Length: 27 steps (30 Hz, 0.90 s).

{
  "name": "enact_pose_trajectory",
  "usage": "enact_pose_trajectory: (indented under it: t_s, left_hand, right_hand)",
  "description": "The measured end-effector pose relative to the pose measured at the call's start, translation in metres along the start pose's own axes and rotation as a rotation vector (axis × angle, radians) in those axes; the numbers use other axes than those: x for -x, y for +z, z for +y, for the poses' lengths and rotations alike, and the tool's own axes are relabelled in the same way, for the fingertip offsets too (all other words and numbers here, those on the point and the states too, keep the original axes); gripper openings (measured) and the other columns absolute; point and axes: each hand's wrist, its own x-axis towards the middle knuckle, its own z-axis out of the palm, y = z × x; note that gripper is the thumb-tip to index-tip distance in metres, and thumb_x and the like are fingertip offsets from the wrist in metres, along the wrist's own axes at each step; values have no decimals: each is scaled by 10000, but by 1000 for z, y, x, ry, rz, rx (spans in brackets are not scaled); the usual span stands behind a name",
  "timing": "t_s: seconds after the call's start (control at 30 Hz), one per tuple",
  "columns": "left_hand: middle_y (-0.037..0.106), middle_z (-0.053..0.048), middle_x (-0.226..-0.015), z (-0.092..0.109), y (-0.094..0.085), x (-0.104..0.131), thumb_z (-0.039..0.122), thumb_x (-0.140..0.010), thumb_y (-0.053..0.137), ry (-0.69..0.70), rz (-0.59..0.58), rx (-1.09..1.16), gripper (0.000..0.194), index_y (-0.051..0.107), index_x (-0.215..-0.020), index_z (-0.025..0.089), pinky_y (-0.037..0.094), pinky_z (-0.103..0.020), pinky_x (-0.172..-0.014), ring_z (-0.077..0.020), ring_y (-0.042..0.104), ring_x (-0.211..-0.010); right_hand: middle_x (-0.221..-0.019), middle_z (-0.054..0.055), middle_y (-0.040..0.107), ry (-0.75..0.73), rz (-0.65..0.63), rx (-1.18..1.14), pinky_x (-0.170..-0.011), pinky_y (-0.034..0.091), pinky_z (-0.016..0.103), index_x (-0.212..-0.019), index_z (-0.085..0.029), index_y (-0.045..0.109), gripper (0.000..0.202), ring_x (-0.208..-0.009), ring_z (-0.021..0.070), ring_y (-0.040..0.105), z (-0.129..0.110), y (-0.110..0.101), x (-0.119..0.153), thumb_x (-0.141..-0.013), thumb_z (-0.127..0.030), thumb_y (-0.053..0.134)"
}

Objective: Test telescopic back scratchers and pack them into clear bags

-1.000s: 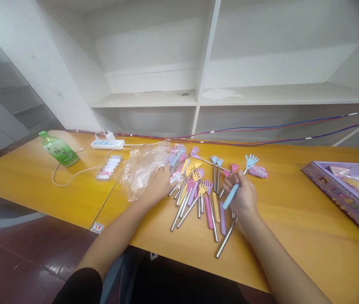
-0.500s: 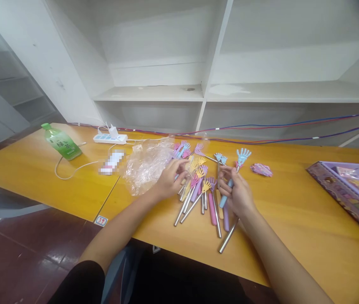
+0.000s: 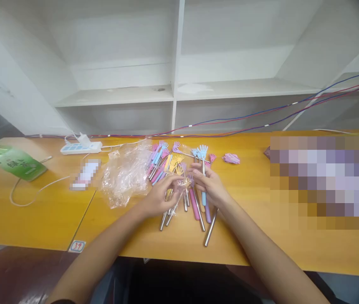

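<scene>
My right hand (image 3: 213,184) is closed around a light-blue back scratcher (image 3: 202,153), its hand-shaped head pointing up and away from me. My left hand (image 3: 163,197) pinches a small clear plastic bag (image 3: 175,207), thin and hard to make out over the pile. Beneath and between both hands lie several back scratchers (image 3: 193,203) in pink, purple, yellow and blue, with metal rods. More of them (image 3: 157,157) are heaped behind my left hand. A crumpled heap of clear plastic bags (image 3: 125,175) sits left of the pile.
A pink-purple bundle (image 3: 231,158) lies right of the pile. At left are a green bottle (image 3: 16,161) on its side, a power strip (image 3: 81,147) and a white cable. A blurred-out box-like area (image 3: 327,181) is at right. White shelves (image 3: 116,95) stand behind the table.
The view has turned to the right, so things appear farther left. My hands have come closer together, the blue back scratcher is more upright, and the clear bag is between them.
</scene>
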Motion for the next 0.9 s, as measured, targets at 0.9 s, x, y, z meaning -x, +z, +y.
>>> enact_pose_trajectory:
  t_s: [0.9]
  left_hand:
    - [750, -116, -999, -20, 42, -9, 296, -1067, 576, 237, -414, -570, 257, 738, -1247, 210, 566, -435, -935, -290, 660, -1035]
  right_hand:
    - [-618, -127, 307, -116, -39, -324, -358, 210, 88, -1034, -217, 696, 337, -477, 28, 107, -7, 6, 4, -799, -270, 931]
